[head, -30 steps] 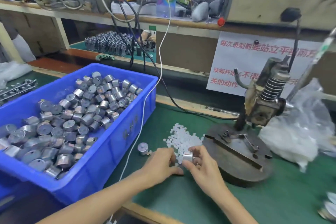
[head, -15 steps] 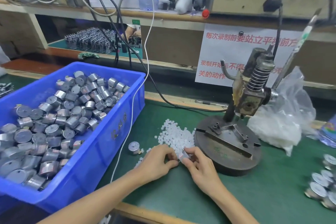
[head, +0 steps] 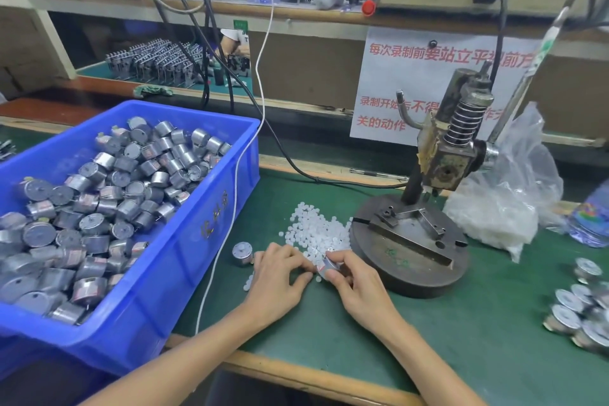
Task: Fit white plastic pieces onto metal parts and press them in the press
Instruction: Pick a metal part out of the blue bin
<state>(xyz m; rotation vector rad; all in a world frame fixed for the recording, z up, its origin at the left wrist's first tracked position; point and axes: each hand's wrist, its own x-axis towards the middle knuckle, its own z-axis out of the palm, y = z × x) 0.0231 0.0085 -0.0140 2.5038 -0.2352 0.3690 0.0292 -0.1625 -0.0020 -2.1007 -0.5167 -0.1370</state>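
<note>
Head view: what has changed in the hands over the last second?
The right hand still grips the metal part, now mostly hidden by its fingers. The left hand stays at the white pieces beside it. Blue bin, press and loose part unmoved.

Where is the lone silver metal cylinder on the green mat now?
Head view: the lone silver metal cylinder stands just left of the left hand, beside the blue plastic bin.
</note>
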